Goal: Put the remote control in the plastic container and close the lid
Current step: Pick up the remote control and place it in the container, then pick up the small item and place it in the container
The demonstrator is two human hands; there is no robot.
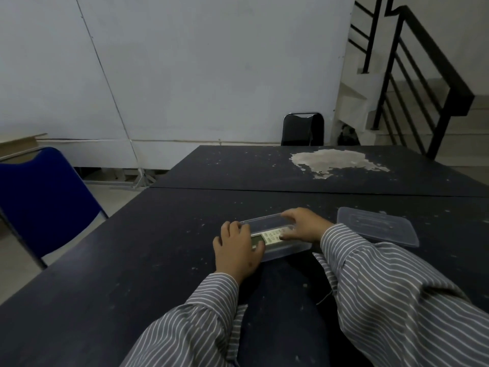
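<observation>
A clear plastic container (267,223) lies on the dark table, lidless. Inside it rests a white remote control (268,238) with a small screen at its left end. My left hand (236,249) wraps the container's left end, thumb on the remote's screen end. My right hand (304,225) reaches across the container's right end, fingers on the far rim and thumb on the remote's buttons. The clear lid (378,225) lies flat on the table to the right, apart from the container.
The dark table (132,260) has a seam across it and a worn pale patch (333,160) at the far right. A blue chair (42,197) stands at the left, a black chair (303,129) behind the table, and a stair railing (423,75) at the right.
</observation>
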